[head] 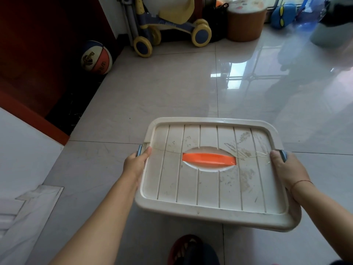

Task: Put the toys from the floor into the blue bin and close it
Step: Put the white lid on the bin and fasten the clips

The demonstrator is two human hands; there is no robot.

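Red slipper point(183, 247) sits lowest on the floor point(172, 88); above it, left hand point(136, 163) and right hand point(288, 170) have fingers clamped on the lidded bin's point(212, 190) blue side latches point(139, 150).

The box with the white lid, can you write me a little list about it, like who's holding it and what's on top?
lid: white lid, ribbed, scuffed, sitting on the box
handle: orange handle in the lid's middle hollow
left hand: left hand on the left blue latch
right hand: right hand on the right blue latch
nearby: ball by the wall, ride-on toy behind
floor: shiny tiles
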